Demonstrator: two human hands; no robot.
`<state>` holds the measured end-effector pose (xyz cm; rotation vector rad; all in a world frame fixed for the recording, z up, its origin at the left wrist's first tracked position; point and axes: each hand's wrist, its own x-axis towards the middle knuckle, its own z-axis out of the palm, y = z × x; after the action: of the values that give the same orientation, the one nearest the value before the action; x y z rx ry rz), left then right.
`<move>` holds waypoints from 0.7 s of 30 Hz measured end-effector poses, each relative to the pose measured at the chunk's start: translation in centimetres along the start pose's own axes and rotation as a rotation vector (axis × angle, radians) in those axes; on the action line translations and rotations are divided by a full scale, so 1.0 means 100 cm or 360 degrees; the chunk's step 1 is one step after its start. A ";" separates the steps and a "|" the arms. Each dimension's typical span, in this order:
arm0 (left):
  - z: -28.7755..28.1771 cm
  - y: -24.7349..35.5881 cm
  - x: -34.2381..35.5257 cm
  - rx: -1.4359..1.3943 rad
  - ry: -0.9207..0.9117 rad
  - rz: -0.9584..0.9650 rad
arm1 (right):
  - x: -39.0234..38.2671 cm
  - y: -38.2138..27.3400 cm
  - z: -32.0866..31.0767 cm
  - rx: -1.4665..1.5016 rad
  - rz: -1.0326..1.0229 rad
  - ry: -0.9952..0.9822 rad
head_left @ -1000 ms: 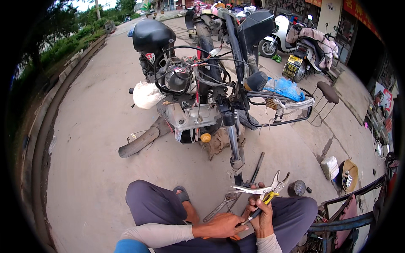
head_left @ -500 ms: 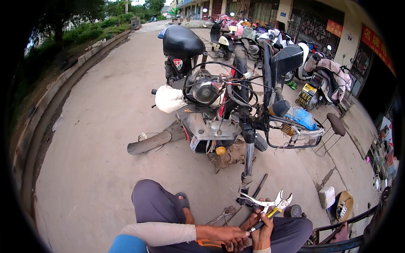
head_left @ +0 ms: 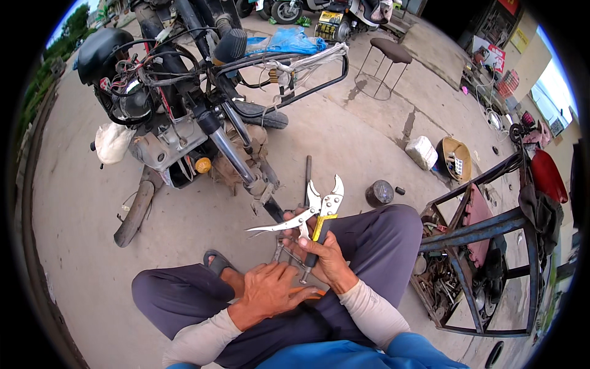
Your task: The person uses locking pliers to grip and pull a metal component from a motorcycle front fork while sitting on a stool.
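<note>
My right hand (head_left: 324, 257) grips a pair of locking pliers (head_left: 325, 212) by the yellow-and-black handle. The jaws point up and gape with nothing between them, and the bare metal lever is spread out to the left. At the lower end of the handle a screw shows. Just left of that screw is my left hand (head_left: 265, 294), empty, its thumb stretched toward it and its fingers loosely extended. Beyond my hands stands a partly stripped motorcycle (head_left: 178, 135), its fork leg (head_left: 227, 149) without a wheel. Metal tools (head_left: 279, 251) lie on the ground, partly hidden by my hands.
A dark rod (head_left: 308, 175) and a round black can (head_left: 379, 193) are on the concrete past my right knee. On the right stands a rusty metal frame (head_left: 476, 234) with loose parts inside. Farther off are a white block (head_left: 422, 152), a tan basin (head_left: 446, 142) and a stool (head_left: 391, 50).
The view has swung to the right and down. My left hand has come off the screw end of the pliers. The pliers now stand more upright in my right hand, lever spread.
</note>
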<state>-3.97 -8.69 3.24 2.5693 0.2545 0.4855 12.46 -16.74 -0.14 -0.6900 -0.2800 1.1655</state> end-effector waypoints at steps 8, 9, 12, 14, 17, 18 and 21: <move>-0.012 -0.031 0.012 0.0182 0.0187 -0.0328 | -0.007 0.012 0.002 -0.0080 0.0017 -0.0016; -0.006 -0.035 0.008 0.0109 0.0008 -0.0409 | -0.007 0.013 0.002 -0.0161 0.0033 -0.0039; 0.003 -0.030 0.002 -0.0535 -0.0312 -0.0645 | -0.009 0.020 -0.003 -0.0338 0.0071 -0.0013; 0.015 -0.020 -0.002 -0.0928 -0.0418 -0.0766 | -0.012 0.031 -0.005 -0.0360 0.0092 0.0123; 0.042 -0.017 -0.009 -0.1054 -0.0447 -0.0750 | -0.006 0.034 -0.008 -0.0459 0.0039 0.0268; 0.045 -0.019 -0.009 -0.1131 -0.0409 -0.0733 | -0.004 0.034 -0.009 -0.0451 0.0026 0.0292; 0.049 -0.025 -0.009 -0.1352 -0.0322 -0.0691 | -0.005 0.031 -0.004 -0.0356 0.0037 0.0271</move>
<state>-3.14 -9.02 -2.26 1.6526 0.4134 0.1156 10.15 -16.68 -2.31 -0.9859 -0.2612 1.0991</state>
